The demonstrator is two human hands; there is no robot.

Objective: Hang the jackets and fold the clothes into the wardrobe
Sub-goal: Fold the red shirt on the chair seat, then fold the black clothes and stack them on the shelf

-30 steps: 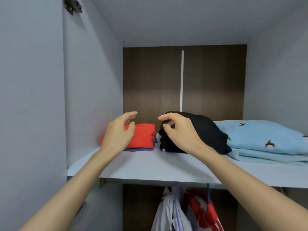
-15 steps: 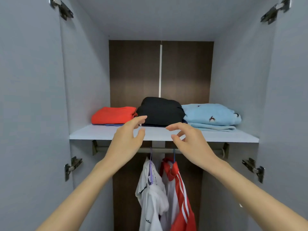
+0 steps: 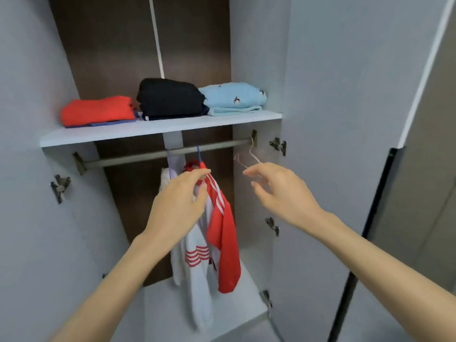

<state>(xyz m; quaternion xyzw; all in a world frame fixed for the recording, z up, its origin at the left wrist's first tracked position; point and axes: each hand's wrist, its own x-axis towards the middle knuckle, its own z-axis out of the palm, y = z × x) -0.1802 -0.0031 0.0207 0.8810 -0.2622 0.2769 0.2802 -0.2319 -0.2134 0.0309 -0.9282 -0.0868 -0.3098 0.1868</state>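
Both hands are held apart, fingers loosely curved, with nothing gripped. The left hand (image 3: 179,206) is held before the collar of the red jacket (image 3: 225,243), which is hung on the rail (image 3: 138,157) beside a white jacket (image 3: 197,267); contact cannot be told. The right hand (image 3: 281,193) is seen just below a blurred empty hanger (image 3: 254,157), at its 11 o'clock. On the shelf (image 3: 148,132), at 12 o'clock, a red folded garment (image 3: 97,111), a black folded garment (image 3: 170,98) and a light-blue folded garment (image 3: 232,97) are laid side by side.
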